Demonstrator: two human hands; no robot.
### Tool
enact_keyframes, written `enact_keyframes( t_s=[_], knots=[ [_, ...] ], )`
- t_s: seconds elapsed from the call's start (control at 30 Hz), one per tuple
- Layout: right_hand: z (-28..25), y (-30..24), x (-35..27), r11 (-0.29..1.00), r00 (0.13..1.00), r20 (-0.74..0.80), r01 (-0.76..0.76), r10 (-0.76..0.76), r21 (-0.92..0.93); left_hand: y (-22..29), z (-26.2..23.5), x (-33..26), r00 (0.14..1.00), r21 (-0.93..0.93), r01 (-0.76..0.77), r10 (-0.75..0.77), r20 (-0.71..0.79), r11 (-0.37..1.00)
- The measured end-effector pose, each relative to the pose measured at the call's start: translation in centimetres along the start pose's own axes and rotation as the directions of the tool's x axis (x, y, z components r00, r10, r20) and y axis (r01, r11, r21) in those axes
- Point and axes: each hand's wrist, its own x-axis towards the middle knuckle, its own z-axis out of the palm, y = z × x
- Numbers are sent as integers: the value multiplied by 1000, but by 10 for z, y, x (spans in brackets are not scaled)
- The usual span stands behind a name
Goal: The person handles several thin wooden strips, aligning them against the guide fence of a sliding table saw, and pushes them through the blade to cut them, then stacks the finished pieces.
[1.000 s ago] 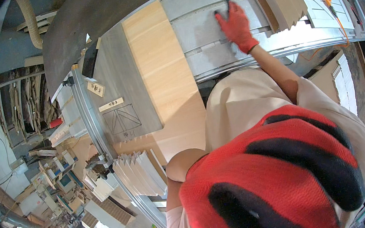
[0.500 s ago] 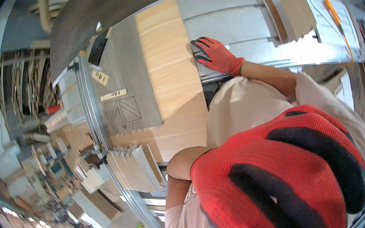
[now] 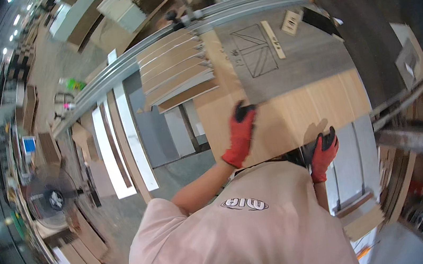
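Both my hands wear red knit gloves with black fingertips. My left hand [image 3: 242, 134] is over the light wood-grained panel [image 3: 295, 115], its fingers slightly bent and blurred, with nothing visible in them. At the panel's near right edge is my right hand [image 3: 325, 153], fingers apart, its shadow falling on the wood. Beyond the wood strip lies a dark grey surface [image 3: 309, 60] bearing a hand-drawn rectangle with diagonal lines. A thin wooden strip [image 3: 273, 39], a small wooden block [image 3: 291, 22] and a flat black piece [image 3: 321, 23] rest on it.
A stack of brown-and-white panels [image 3: 176, 70] stands left of the drawing, beside a long metal rail [image 3: 156, 35]. Grey slatted table [image 3: 346, 162] extends under my right arm, with more stacked pieces [image 3: 361, 214] on it. A fan [image 3: 54, 198] stands at the left.
The view has swung round. My left hand, before large and close to the camera, is now down over the wood panel. My right hand remains near the panel's edge.
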Motion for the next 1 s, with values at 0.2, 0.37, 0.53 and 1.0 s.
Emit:
enact_keyframes(
  t_s=[0.2,0.37,0.53,1.0],
  knots=[
    [24,-49,2,998,997,-74,-24,20,-51,-3,-165,75,819,-380,-359,93,-566,853],
    [46,-86,9,964,976,32,206,-214,165,18,-186,110,922,-547,-208,-24,-386,811],
    [49,-104,3,874,927,259,126,-273,469,5,-179,140,829,-520,-237,-108,-549,821],
    [154,-291,42,359,281,227,789,-932,499,-4,-161,130,918,-717,-350,69,-390,603]
  ],
)
